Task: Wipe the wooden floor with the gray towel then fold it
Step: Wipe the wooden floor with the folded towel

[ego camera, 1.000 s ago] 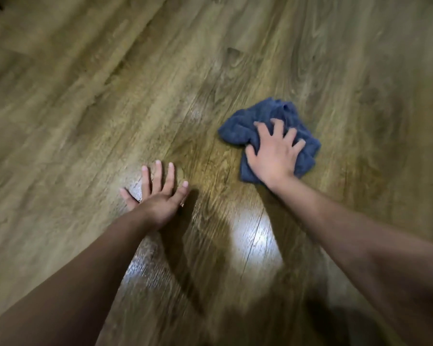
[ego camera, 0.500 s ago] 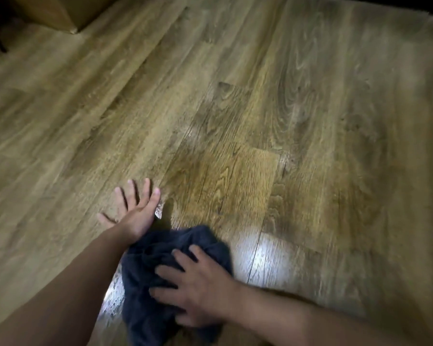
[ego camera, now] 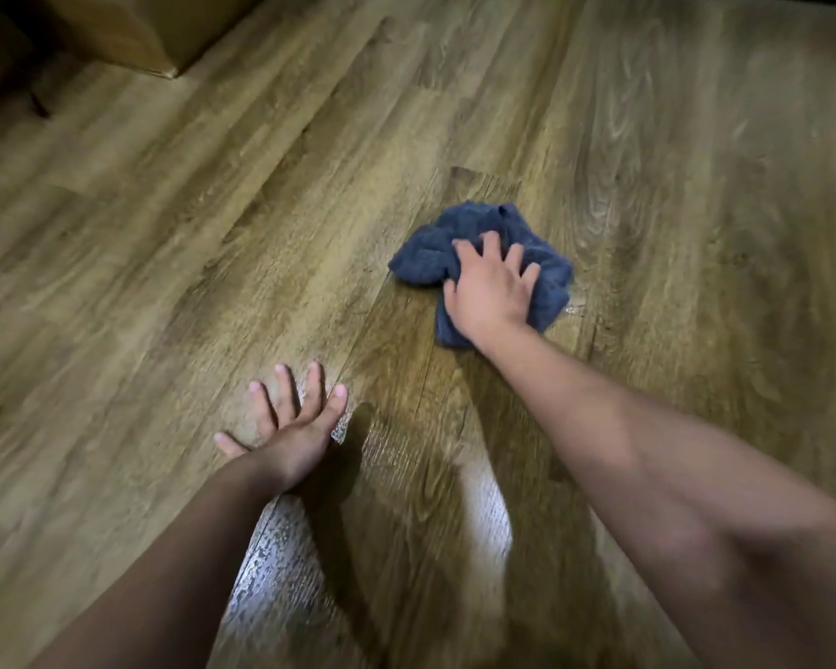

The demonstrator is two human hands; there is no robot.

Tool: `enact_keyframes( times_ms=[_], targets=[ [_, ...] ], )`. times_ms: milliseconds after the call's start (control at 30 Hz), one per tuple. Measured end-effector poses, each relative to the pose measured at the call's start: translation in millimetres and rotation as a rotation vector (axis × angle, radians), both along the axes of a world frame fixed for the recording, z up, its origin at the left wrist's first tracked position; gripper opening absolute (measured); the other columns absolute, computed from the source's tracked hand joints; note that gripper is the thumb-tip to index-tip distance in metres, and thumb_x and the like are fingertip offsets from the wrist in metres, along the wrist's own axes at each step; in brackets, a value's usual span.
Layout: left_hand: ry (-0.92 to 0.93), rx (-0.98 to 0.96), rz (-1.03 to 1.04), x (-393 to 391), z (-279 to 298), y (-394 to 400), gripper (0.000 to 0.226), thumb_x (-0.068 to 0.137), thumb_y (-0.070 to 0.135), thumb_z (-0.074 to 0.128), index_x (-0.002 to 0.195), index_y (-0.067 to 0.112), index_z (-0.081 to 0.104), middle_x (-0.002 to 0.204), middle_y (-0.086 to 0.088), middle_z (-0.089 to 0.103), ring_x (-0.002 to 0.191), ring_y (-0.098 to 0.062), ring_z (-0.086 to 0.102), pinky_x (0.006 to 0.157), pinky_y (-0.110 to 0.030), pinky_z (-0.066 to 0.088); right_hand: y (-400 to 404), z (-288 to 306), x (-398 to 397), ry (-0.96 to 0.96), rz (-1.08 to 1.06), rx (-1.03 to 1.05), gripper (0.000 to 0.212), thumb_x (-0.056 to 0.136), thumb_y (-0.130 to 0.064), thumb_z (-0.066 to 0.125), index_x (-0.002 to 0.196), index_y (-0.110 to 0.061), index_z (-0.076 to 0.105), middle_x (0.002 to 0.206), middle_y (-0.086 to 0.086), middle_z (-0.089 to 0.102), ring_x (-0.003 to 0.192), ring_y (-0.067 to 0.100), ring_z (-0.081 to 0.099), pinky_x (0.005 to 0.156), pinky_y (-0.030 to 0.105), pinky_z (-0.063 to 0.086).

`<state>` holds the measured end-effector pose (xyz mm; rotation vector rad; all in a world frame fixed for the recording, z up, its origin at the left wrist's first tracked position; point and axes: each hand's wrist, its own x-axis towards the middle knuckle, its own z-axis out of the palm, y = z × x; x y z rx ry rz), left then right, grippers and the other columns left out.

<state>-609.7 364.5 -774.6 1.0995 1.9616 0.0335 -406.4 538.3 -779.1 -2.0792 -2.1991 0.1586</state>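
Two bare hands are down on the wooden floor (ego camera: 672, 137). Far off to the left of both hands, at the top corner, sits the corner of a brown wooden box or cabinet (ego camera: 131, 36); what it is cannot be told for sure.

Next comes the left hand (ego camera: 288, 429). It lies flat on the boards with its fingers straight and spread wide. It holds nothing. Its palm presses on the floor, and its arm runs back toward the bottom left. Just to the right of this hand the boards look shiny and wet, with a bright patch of light between the two arms.

Up and to the right of the left hand, well apart from it, is the right hand (ego camera: 491, 287). It rests on top of the gray towel (ego camera: 454, 234), which looks dark blue-gray in this light. The fingers are spread and bent a little, pushing down into the soft cloth. The towel is bunched up in a crumpled heap, not folded. It lies on the floor right under this hand and sticks out past the fingertips and to both sides of the palm. A small wet mark shines on the boards just to the right of the towel.
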Motion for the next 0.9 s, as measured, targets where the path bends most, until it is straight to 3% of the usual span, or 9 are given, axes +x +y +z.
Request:
enact_keyframes(
  times_ms=[67,167,267,367,467,533,600,733,900],
  targets=[
    [-0.079,0.001,0.114,-0.1,-1.2,-0.3,0.114,0.043,0.108,0.001,0.149,0.064,0.006,0.163,0.026,-0.011,0.153,-0.013,-0.016,0.109,-0.070,-0.018,-22.7,0.1,-5.9,0.006,0.051,0.038,0.049,0.091,-0.044,0.056,0.139,-0.034,0.049,0.142,0.002,0.044,0.122,0.036,0.041,0.096,0.050,0.032],
    [0.036,0.074,-0.014,-3.2,-5.2,-6.3,0.101,0.061,0.095,-0.002,0.153,0.054,0.006,0.153,0.031,-0.020,0.149,-0.012,-0.026,0.110,-0.066,-0.025,-72.4,0.4,-16.3,0.039,0.217,0.031,0.055,0.088,-0.045,0.058,0.141,-0.035,0.049,0.143,0.001,0.045,0.124,0.036,0.042,0.098,0.051,0.033],
    [-0.023,0.168,0.184,-9.6,1.8,-7.5,0.062,0.087,0.084,0.015,0.142,0.061,0.030,0.160,0.023,0.015,0.153,-0.012,-0.003,0.118,-0.059,-0.015,-135.7,3.1,-34.9,0.074,0.391,-0.003,0.059,0.082,-0.045,0.061,0.139,-0.034,0.052,0.142,0.003,0.049,0.129,0.040,0.044,0.103,0.054,0.033],
    [0.116,0.371,0.426,-40.0,7.6,-6.8,0.054,0.096,0.072,0.028,0.119,0.039,0.064,0.143,0.001,0.054,0.142,-0.024,0.035,0.119,-0.060,0.003,-203.8,4.2,-41.2,0.062,0.577,-0.041,0.064,0.074,-0.047,0.069,0.135,-0.032,0.056,0.139,0.004,0.054,0.128,0.044,0.050,0.103,0.057,0.038],
    [0.375,0.196,0.284,-79.1,0.7,-38.1,0.055,0.090,0.073,0.041,0.139,0.049,0.042,0.164,0.002,0.022,0.152,-0.024,0.010,0.113,-0.072,0.003,-271.0,3.7,-37.1,-0.029,0.911,-0.108,0.069,0.065,-0.057,0.069,0.130,-0.037,0.059,0.135,0.000,0.060,0.122,0.041,0.059,0.098,0.058,0.048],
    [0.372,0.064,0.165,-91.4,-10.8,-63.7,0.073,0.085,0.082,0.037,0.148,0.062,0.005,0.166,0.015,-0.017,0.152,-0.018,-0.020,0.108,-0.075,-0.008,-300.4,1.9,-35.2,-0.086,1.125,-0.136,0.061,0.067,-0.060,0.060,0.126,-0.044,0.059,0.133,-0.006,0.061,0.118,0.037,0.063,0.096,0.055,0.050],
    [0.329,0.046,0.149,-96.8,-18.9,-74.2,0.075,0.083,0.086,0.028,0.144,0.067,-0.012,0.159,0.020,-0.033,0.146,-0.014,-0.034,0.104,-0.076,-0.015,-303.0,-0.4,-36.6,-0.099,1.238,-0.106,0.058,0.068,-0.063,0.060,0.123,-0.048,0.060,0.131,-0.009,0.061,0.115,0.033,0.065,0.092,0.052,0.053],
    [0.236,0.007,0.169,-106.2,-15.9,-67.7,0.067,0.081,0.090,0.013,0.140,0.071,-0.011,0.157,0.024,-0.033,0.146,-0.012,-0.033,0.102,-0.076,-0.018,-251.0,-0.9,-55.0,-0.029,1.163,-0.039,0.067,0.061,-0.059,0.074,0.125,-0.044,0.062,0.131,-0.006,0.061,0.115,0.031,0.063,0.092,0.051,0.052],
    [0.108,-0.005,0.237,-104.5,-3.2,-66.2,0.089,0.051,0.103,0.001,0.136,0.076,-0.004,0.161,0.028,-0.017,0.150,-0.011,-0.021,0.104,-0.074,-0.018,-114.7,-3.7,-89.5,-0.036,0.645,0.008,0.061,0.083,-0.047,0.063,0.142,-0.038,0.047,0.146,0.001,0.045,0.124,0.037,0.045,0.100,0.053,0.035]
  ],
)
